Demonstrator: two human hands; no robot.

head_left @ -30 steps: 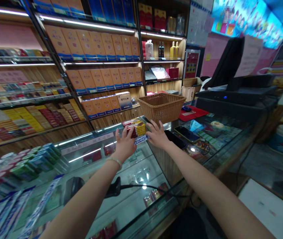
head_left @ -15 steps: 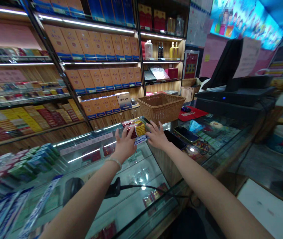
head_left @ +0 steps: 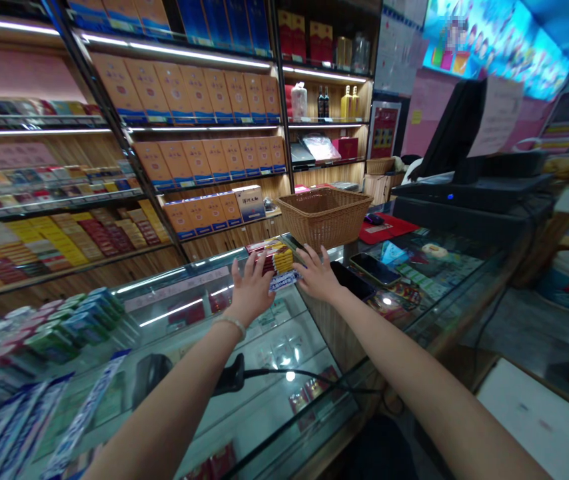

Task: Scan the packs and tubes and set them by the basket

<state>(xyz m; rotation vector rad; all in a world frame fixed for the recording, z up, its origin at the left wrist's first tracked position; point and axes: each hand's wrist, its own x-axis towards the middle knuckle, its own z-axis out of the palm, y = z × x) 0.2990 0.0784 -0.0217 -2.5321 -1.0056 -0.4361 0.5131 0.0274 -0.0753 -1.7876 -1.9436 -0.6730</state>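
Observation:
On the glass counter (head_left: 284,340), a small cluster of packets (head_left: 281,257), red and yellow, sits between my two hands. A blue and white strip (head_left: 284,281) lies along its near side. My left hand (head_left: 252,288), with a bracelet on the wrist, is at the left side of the packets, fingers spread. At their right side is my right hand (head_left: 318,275), its fingers also apart. Both hands are at the cluster's edges; whether the fingertips press on it I cannot tell. A black handheld scanner (head_left: 152,377) lies under my left forearm, partly hidden.
Behind the packets stands a wicker basket (head_left: 322,217). Phones (head_left: 374,269) lie right of my right hand, near a red mat (head_left: 387,229) and a monitor (head_left: 457,130). Rows of small cans or tubs (head_left: 64,330) and blue-white strips (head_left: 82,413) cover the left. The scanner's cable (head_left: 309,377) crosses the glass.
Almost nothing differs. The view has shifted very slightly; both hands stay beside the packets with fingers apart.

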